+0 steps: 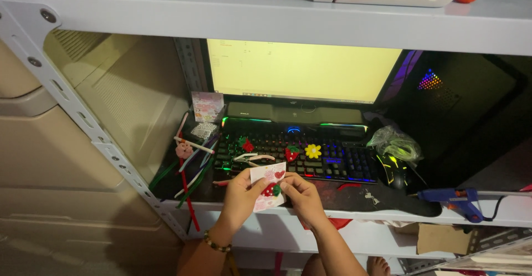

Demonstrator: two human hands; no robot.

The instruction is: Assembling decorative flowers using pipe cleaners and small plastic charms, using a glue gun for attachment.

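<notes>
Two hands: both pinch one small card over the front edge of the desk.
Left hand (239,197): fingers closed on the left side of the card, thumb on its face; a beaded bracelet (216,245) sits on the wrist.
Right hand (302,196): fingertips closed narrow on a red strawberry ornament (271,189) that lies against the card's lower right part.
Card (268,186): pale pink with red marks, held tilted, above the front edge near the middle of the desk.
Keyboard (332,162): backlit in several colours, just behind the hands at the middle of the desk.
On the keyboard: a second strawberry piece (291,153), a yellow flower piece (313,151), a small red and green piece (246,144) and pale hair clips (252,157).
Left side of desk: a loose bundle of pipe cleaners (191,173), green, red and white, with a pink flower piece (184,151) on it.
Back edge: a lit monitor (302,71).
Right side: a mouse (394,172) with crumpled plastic (396,143) behind it.
Front right corner: a blue glue gun (454,199), lying well apart from the hands.
</notes>
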